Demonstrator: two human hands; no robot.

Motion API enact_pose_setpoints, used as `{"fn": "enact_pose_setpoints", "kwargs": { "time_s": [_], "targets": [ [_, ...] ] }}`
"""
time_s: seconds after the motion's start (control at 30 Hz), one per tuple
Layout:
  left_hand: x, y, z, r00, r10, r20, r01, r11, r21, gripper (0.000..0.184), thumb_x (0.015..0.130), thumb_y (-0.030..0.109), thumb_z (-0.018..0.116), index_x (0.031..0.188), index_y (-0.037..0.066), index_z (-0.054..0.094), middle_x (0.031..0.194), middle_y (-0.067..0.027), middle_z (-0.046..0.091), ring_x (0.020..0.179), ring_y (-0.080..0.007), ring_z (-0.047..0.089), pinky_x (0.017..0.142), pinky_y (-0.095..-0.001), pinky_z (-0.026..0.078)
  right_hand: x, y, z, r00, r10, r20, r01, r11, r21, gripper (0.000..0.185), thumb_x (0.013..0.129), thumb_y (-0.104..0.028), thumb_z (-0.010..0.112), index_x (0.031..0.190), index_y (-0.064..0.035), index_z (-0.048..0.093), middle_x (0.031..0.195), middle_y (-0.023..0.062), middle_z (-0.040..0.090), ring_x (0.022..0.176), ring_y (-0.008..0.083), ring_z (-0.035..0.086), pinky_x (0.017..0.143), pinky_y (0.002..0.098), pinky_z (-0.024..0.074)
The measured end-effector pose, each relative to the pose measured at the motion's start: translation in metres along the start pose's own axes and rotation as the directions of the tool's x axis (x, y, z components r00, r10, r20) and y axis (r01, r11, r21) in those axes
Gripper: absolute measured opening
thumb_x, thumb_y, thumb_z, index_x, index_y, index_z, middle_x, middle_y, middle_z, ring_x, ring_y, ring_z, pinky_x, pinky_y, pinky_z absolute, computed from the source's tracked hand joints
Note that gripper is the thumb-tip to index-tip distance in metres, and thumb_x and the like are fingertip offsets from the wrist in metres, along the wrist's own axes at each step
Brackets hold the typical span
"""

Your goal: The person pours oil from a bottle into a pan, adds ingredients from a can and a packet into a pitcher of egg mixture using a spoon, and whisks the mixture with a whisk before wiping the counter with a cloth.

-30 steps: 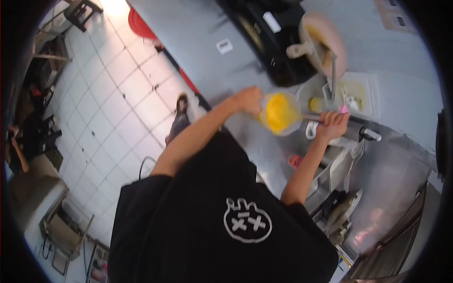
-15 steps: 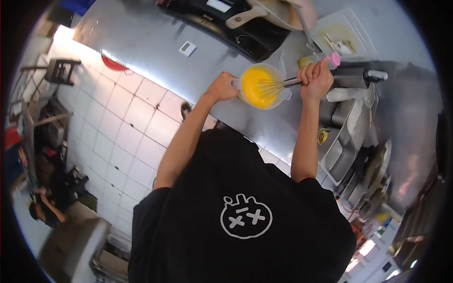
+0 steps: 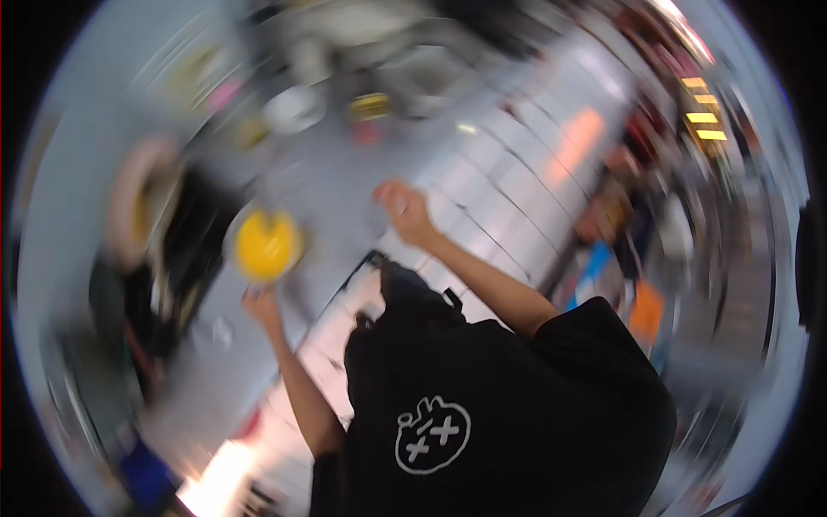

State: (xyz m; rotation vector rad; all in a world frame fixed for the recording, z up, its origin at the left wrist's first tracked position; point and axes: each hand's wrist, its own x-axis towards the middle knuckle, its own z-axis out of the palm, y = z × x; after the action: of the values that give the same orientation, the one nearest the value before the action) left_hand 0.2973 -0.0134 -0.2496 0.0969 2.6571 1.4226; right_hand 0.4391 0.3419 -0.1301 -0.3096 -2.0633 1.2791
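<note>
The whole view is smeared by motion. A clear jug [image 3: 297,252] of yellow liquid, which looks like beaten egg, stands on the steel counter [image 3: 332,194]. My left hand [image 3: 260,303] is closed at its handle side, the grip itself blurred. Well to the right of the jug, over the counter's edge, is my right hand [image 3: 405,213]. Its fingers are loosely bent and apart, with nothing visible in them. I cannot make out the whisk clearly; a dark streak shows at the jug's far rim.
A long black appliance [image 3: 194,233] lies left of the jug. Further back are a blurred white round item [image 3: 295,109], a yellow-topped item [image 3: 370,107] and a pink lid [image 3: 226,93]. White floor tiles [image 3: 508,185] run along the counter's right side.
My right hand has let go of the whisk and moved away from the jug. My left hand remains at the handle. The camera view has swung round strongly.
</note>
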Motion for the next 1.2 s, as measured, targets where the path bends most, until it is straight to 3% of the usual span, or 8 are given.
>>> {"fn": "enact_pose_setpoints", "kwargs": {
  "time_s": [0.23, 0.37, 0.5, 0.63, 0.83, 0.93, 1.07, 1.2],
  "targets": [
    [0.005, 0.06, -0.006, 0.996, 0.084, 0.015, -0.086, 0.985, 0.153, 0.041, 0.084, 0.031, 0.065, 0.086, -0.009, 0.073, 0.086, -0.0219, 0.072, 0.081, -0.0307, 0.068, 0.079, -0.0429, 0.052, -0.477, 0.046, -0.229, -0.143, 0.99, 0.006, -0.579, -0.079, -0.812, 0.036, 0.08, -0.025, 0.058, 0.108, -0.0063, 0.071, 0.112, 0.0186, 0.068, 0.097, 0.0298, 0.067, 0.081, 0.043, 0.0541],
    [0.004, 0.041, 0.001, 0.959, 0.282, -0.011, -0.282, 0.959, 0.003, 0.051, 0.08, 0.03, 0.073, 0.109, -0.01, 0.063, 0.107, -0.0248, 0.067, 0.087, -0.0328, 0.066, 0.082, -0.0453, 0.052, -0.637, -0.043, -0.324, -0.493, 0.87, 0.003, -0.858, -0.487, 0.162, 0.048, 0.084, -0.03, 0.057, 0.128, -0.0111, 0.058, 0.119, 0.0164, 0.066, 0.093, 0.0306, 0.07, 0.069, 0.046, 0.056],
    [-0.028, -0.017, 0.024, 0.93, 0.239, -0.279, -0.127, 0.922, 0.366, 0.049, 0.078, 0.028, 0.076, 0.109, -0.007, 0.06, 0.104, -0.0233, 0.065, 0.079, -0.033, 0.064, 0.076, -0.0456, 0.054, -0.708, -0.038, -0.424, -0.341, 0.825, -0.45, -0.787, 0.012, 0.617, 0.035, 0.089, -0.026, 0.054, 0.116, -0.0052, 0.063, 0.105, 0.0171, 0.069, 0.078, 0.0238, 0.069, 0.069, 0.0436, 0.0553],
    [-0.168, -0.05, 0.087, 0.993, 0.116, 0.032, -0.114, 0.992, -0.062, 0.021, 0.084, 0.017, 0.064, 0.096, 0.0, 0.065, 0.087, -0.0156, 0.067, 0.071, -0.0311, 0.065, 0.062, -0.0392, 0.056, -0.665, 0.026, -0.57, 0.195, 0.171, -0.966, -0.897, 0.43, -0.105, 0.024, 0.091, -0.024, 0.06, 0.098, -0.0018, 0.068, 0.079, 0.0115, 0.069, 0.075, 0.0256, 0.067, 0.069, 0.0395, 0.0531],
    [-0.404, -0.105, 0.166, 0.449, -0.378, 0.81, -0.234, 0.825, 0.515, 0.044, 0.079, 0.047, 0.067, 0.105, 0.013, 0.071, 0.098, -0.0092, 0.066, 0.106, -0.0311, 0.057, 0.1, -0.0493, 0.041, -0.578, 0.165, -0.804, 0.546, 0.062, -0.836, -0.837, 0.088, -0.54, 0.053, 0.089, -0.044, 0.061, 0.123, -0.0029, 0.058, 0.115, 0.0222, 0.061, 0.106, 0.038, 0.058, 0.093, 0.0466, 0.0448],
    [-0.479, -0.042, 0.159, 0.571, -0.403, 0.716, -0.331, 0.685, 0.649, 0.035, 0.081, 0.038, 0.068, 0.105, 0.013, 0.07, 0.121, -0.014, 0.063, 0.119, -0.0313, 0.054, 0.1, -0.0484, 0.043, -0.59, 0.231, -0.832, 0.556, 0.007, -0.831, -0.733, -0.467, -0.494, 0.06, 0.088, -0.055, 0.057, 0.12, -0.005, 0.063, 0.11, 0.0196, 0.066, 0.099, 0.037, 0.064, 0.088, 0.0477, 0.0488],
    [-0.492, -0.078, 0.1, 0.834, -0.264, 0.485, -0.007, 0.872, 0.489, 0.024, 0.084, 0.026, 0.06, 0.095, 0.008, 0.071, 0.101, -0.0122, 0.07, 0.1, -0.0262, 0.064, 0.088, -0.0354, 0.049, -0.565, 0.18, -0.807, 0.247, 0.125, -0.961, -0.962, -0.09, -0.259, 0.054, 0.082, -0.051, 0.057, 0.101, -0.0032, 0.071, 0.094, 0.02, 0.071, 0.084, 0.0396, 0.069, 0.066, 0.0503, 0.0527],
    [-0.505, -0.177, 0.054, 0.949, -0.257, 0.184, 0.131, 0.851, 0.508, 0.019, 0.081, 0.02, 0.057, 0.084, 0.004, 0.067, 0.089, -0.0117, 0.068, 0.086, -0.0194, 0.064, 0.071, -0.0375, 0.048, -0.601, 0.236, -0.748, 0.741, 0.0, -0.672, -0.671, -0.047, -0.74, 0.041, 0.092, -0.041, 0.056, 0.088, -0.0015, 0.066, 0.08, 0.0158, 0.066, 0.07, 0.0343, 0.065, 0.056, 0.0433, 0.0501]
  ]
}}
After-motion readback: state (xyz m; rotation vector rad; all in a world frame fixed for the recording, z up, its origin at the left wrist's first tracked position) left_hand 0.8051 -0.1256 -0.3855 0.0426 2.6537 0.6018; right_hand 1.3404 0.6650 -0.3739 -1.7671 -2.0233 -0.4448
